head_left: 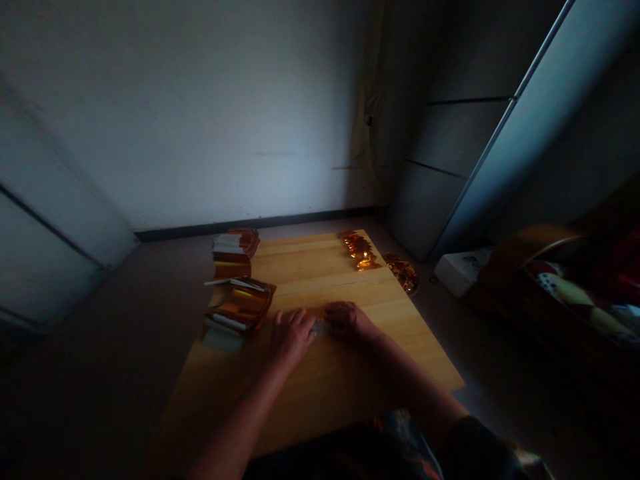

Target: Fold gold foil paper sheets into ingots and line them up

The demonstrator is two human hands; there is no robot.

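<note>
Film strip (321,327) looks light, bendy, slippery, creasable, best held by its ends; left hand (293,335) and right hand (351,323) at it, can't tell if clamped.

Left hand (294,333) and right hand (349,321) touch a strip (321,327).

Dim, cool light on wall (240,120) beyond far edge of worktop (310,263), amber glare on foil pieces (366,259) at far right corner, near edge shadowed, left hand (291,337) and right hand (353,321) soft, sides stretched
</note>
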